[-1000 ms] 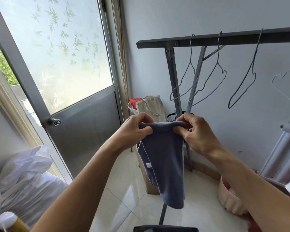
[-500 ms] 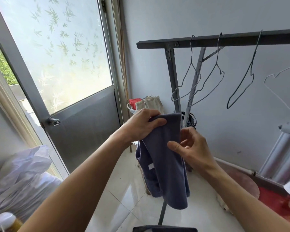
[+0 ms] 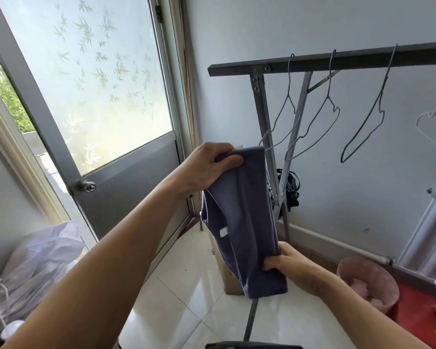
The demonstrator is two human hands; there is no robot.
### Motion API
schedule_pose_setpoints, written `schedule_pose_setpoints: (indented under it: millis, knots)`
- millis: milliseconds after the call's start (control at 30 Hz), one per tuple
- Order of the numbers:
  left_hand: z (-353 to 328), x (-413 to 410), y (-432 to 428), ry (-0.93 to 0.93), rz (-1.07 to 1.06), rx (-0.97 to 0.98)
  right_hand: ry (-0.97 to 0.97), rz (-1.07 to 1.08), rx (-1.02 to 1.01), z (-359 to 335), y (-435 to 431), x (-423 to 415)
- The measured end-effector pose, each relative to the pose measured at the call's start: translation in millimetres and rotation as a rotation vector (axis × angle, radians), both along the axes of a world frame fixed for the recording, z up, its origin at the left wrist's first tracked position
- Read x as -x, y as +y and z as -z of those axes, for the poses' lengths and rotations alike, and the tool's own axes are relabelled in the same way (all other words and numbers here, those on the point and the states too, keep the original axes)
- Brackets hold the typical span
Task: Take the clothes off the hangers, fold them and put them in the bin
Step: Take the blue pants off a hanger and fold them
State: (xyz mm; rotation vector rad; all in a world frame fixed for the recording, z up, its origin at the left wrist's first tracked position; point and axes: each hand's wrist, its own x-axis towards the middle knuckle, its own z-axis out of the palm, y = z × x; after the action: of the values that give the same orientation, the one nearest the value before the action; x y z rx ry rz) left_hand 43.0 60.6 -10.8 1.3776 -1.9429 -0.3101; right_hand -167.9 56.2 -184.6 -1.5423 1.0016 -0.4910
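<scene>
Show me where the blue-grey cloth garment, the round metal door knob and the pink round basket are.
blue-grey cloth garment (image 3: pixel 247 217): head view, middle of its hanging front panel.
round metal door knob (image 3: pixel 87 185): head view, the knob's front face.
pink round basket (image 3: pixel 360 258): head view, its far rim.

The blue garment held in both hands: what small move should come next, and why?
Probably raise the right hand toward the left hand, so that the blue garment folds in half. The left hand grips its top edge and the right hand grips it near the bottom hem. It hangs between them as a long narrow strip, seemingly doubled lengthwise but not yet folded across.
</scene>
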Motion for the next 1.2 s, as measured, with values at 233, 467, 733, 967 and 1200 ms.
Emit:
schedule_pose_setpoints:
  millis: [233, 467, 733, 967, 1200]
  knots:
    - [-7, 0, 3, 0.112, -0.020, -0.116, 0.268, 0.249, 0.370, 1, -13, 3]
    - [4, 1, 3, 0.365, -0.105, -0.188, -0.223, 0.332, 0.714, -50, 6, -18]
    - [12, 15, 13, 0.754, -0.148, -0.289, -0.175, 0.127, 0.564, -48, 21, -47]
    - [38, -8, 29, 0.773, -0.153, -0.173, -0.525, 0.320, 0.059, -63, 17, -40]
    - [121, -12, 50, 0.899, -0.166, -0.551, -0.561, 0.410, -0.279, -66, 4, -42]
